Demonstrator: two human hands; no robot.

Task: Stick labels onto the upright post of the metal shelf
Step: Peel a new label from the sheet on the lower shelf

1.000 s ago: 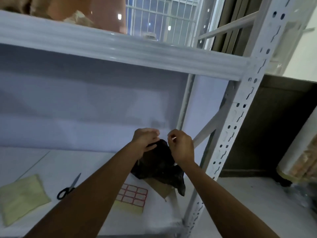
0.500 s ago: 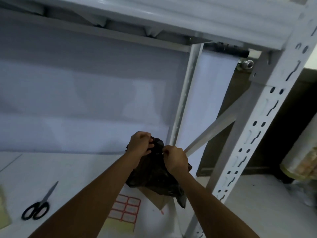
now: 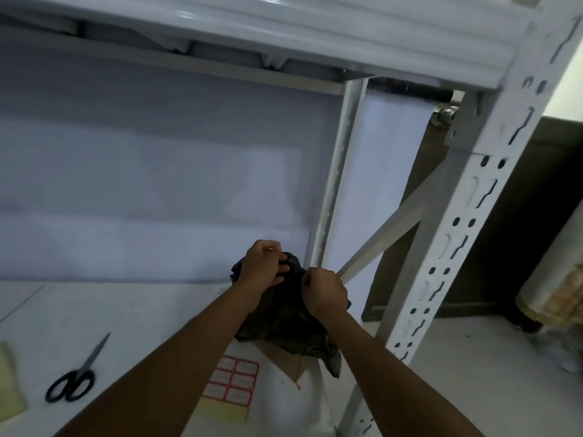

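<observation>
Beside rear post | left hand, right hand grip black bag

A pale wall fills the back in dim light. At the right, a dark cabinet stands on light floor.

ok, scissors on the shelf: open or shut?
Shut. The scissors lie flat on the shelf board, with the blades together in a single narrow point and the two black handle loops side by side.

Label sheet: red-bordered white stickers, flat on shelf board at 6 o'clock; white perforated upright post at 3 o'clock, unlabelled
</observation>
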